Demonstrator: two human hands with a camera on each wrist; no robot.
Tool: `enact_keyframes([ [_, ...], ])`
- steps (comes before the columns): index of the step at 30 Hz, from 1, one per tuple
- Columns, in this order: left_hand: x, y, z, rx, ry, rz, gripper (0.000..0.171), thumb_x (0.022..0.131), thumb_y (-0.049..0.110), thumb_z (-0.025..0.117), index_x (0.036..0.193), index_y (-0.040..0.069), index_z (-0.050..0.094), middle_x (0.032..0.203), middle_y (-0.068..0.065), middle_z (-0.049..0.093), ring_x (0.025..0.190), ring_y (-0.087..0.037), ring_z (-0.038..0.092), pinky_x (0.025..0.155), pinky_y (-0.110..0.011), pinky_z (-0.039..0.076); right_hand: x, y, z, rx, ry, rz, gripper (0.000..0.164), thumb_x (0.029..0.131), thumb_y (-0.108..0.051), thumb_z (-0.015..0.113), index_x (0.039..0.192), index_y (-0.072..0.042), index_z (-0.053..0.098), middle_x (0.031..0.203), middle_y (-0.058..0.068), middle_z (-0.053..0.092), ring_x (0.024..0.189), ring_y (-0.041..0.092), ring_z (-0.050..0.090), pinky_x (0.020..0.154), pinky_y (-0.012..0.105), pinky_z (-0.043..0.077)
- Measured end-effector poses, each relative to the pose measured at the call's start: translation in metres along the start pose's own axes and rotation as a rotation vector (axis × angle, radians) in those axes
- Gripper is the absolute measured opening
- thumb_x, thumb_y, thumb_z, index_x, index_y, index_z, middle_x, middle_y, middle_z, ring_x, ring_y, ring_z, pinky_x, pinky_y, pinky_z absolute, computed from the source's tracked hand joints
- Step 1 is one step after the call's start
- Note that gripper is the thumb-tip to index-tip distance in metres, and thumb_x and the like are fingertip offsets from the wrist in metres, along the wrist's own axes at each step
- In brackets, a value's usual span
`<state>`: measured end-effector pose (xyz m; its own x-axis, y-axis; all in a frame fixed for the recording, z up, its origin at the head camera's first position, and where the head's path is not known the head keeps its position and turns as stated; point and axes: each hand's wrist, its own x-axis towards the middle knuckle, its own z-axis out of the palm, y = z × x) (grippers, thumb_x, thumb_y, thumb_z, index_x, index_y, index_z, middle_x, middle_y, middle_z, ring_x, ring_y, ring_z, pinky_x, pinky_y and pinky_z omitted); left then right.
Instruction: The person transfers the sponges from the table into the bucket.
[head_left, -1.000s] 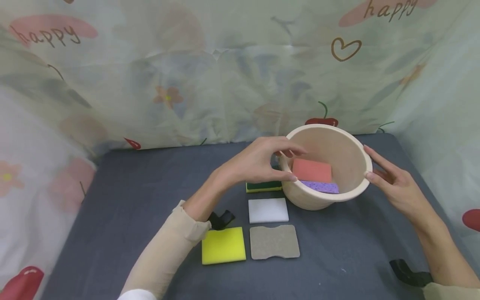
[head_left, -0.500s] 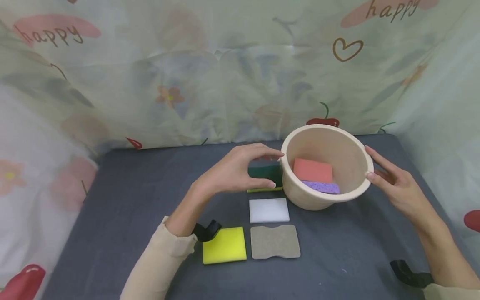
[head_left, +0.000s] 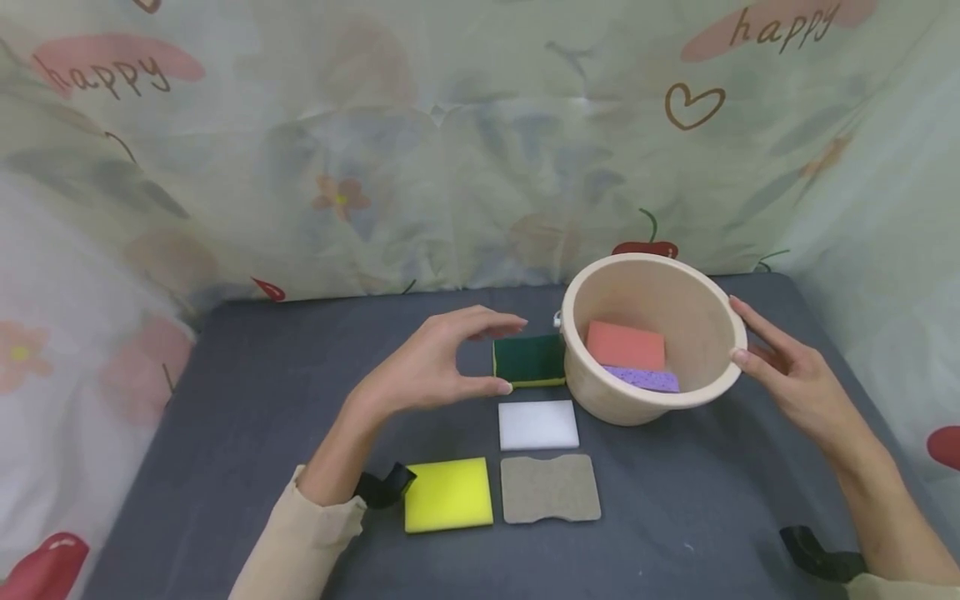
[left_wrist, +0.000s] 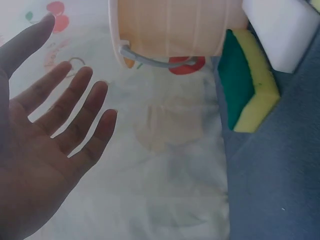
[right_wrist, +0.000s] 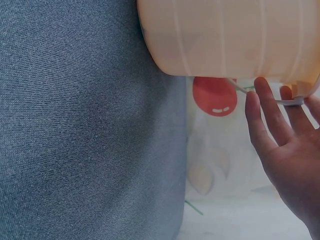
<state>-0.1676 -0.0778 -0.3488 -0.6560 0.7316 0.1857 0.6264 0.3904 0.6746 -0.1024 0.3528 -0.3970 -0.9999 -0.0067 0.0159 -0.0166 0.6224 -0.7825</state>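
My left hand [head_left: 423, 358] is raised left of the bucket, touching nothing, its fingers spread apart in the left wrist view. Closest to it is a green and yellow scouring sponge [head_left: 528, 361], lying against the bucket's left side. The cream bucket [head_left: 618, 408] holds a red sponge [head_left: 626, 345] and a purple speckled sponge [head_left: 642, 379]. At the bucket's right rim, my right hand [head_left: 795, 375] rests its thumb and fingertips. Those fingers [right_wrist: 270, 110] look fairly straight in the right wrist view, near the grey handle [right_wrist: 290, 102].
In front of the scouring sponge lies a white sponge [head_left: 538, 425]. Nearer to me are a yellow sponge [head_left: 450, 494] and a grey sponge with notched edges [head_left: 550, 489]. A dark cloth covers the table [head_left: 247, 433]. Patterned fabric [head_left: 450, 167] hangs behind and at both sides.
My left hand has withdrawn from the bucket's mouth toward the left and nearer me, uncovering the scouring sponge. My right hand and the bucket have stayed in place.
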Motion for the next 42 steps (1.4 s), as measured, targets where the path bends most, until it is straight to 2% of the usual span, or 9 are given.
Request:
enact_keyframes([
  [5,-0.011,-0.005,0.002,0.009,0.017,-0.018,0.068,0.082,0.033,0.083,0.143,0.026,0.053,0.132,0.011,0.058,0.117,-0.008,0.055,0.097,-0.034,0.047,0.000,-0.001,0.000,0.007,0.007,-0.004,0.068,0.100,-0.027,0.061,0.156,-0.041,0.025,0.161,-0.007,0.028,0.112,-0.020,0.046,0.081,0.004,0.038],
  [10,-0.022,-0.009,0.005,0.008,0.021,-0.035,0.072,0.083,0.034,0.082,0.146,0.028,0.048,0.133,0.012,0.056,0.115,-0.006,0.055,0.096,-0.032,0.047,-0.001,-0.001,0.001,-0.003,0.005,0.000,0.068,0.100,-0.028,0.061,0.156,-0.041,0.025,0.161,-0.009,0.028,0.113,-0.019,0.046,0.082,0.005,0.038],
  [15,-0.035,-0.011,0.008,0.008,0.042,-0.060,0.072,0.081,0.032,0.084,0.144,0.030,0.050,0.130,0.014,0.056,0.112,-0.004,0.055,0.095,-0.032,0.048,0.000,-0.001,0.003,0.012,0.007,-0.027,0.068,0.100,-0.025,0.061,0.157,-0.038,0.026,0.161,-0.009,0.029,0.112,-0.020,0.046,0.081,0.004,0.039],
  [26,-0.063,-0.023,0.015,-0.014,0.098,-0.101,0.075,0.081,0.030,0.085,0.145,0.036,0.047,0.141,0.014,0.048,0.117,-0.006,0.055,0.094,-0.036,0.049,0.000,0.000,0.003,0.015,0.009,-0.029,0.068,0.100,-0.024,0.061,0.156,-0.038,0.026,0.161,-0.007,0.029,0.110,-0.020,0.046,0.080,0.004,0.039],
  [34,-0.079,-0.024,0.019,-0.016,0.083,-0.130,0.075,0.082,0.035,0.082,0.147,0.038,0.044,0.137,0.015,0.051,0.113,-0.007,0.053,0.093,-0.040,0.049,-0.001,0.000,0.004,0.031,0.013,-0.052,0.068,0.100,-0.021,0.061,0.157,-0.036,0.027,0.160,-0.007,0.030,0.111,-0.021,0.047,0.081,0.003,0.039],
  [42,-0.095,-0.026,0.025,-0.018,0.074,-0.174,0.076,0.082,0.031,0.084,0.146,0.038,0.044,0.142,0.011,0.050,0.118,-0.009,0.053,0.094,-0.045,0.050,-0.001,0.000,0.004,0.033,0.013,-0.044,0.068,0.100,-0.021,0.061,0.157,-0.036,0.027,0.160,-0.008,0.030,0.111,-0.021,0.046,0.081,0.003,0.039],
])
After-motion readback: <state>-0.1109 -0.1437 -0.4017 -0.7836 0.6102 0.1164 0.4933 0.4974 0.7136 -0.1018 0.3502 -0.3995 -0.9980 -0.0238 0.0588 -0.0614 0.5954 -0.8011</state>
